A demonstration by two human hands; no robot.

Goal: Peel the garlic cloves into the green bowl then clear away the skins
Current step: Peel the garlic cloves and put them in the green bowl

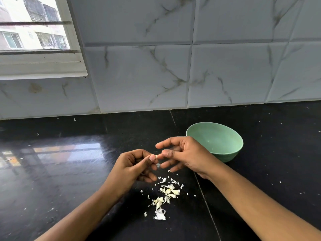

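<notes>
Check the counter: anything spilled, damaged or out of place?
Only garlic skins: a loose heap on the black counter, nearer the camera than the green bowl, with stray flecks scattered wider, which peeling would explain. The bowl sits upright and looks undamaged.

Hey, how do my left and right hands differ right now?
The left hand is curled, pinching a garlic clove; the right hand has its fingers spread. The right hand overlaps the green bowl; the left hand does not. Both are held near the scattered skins.
</notes>
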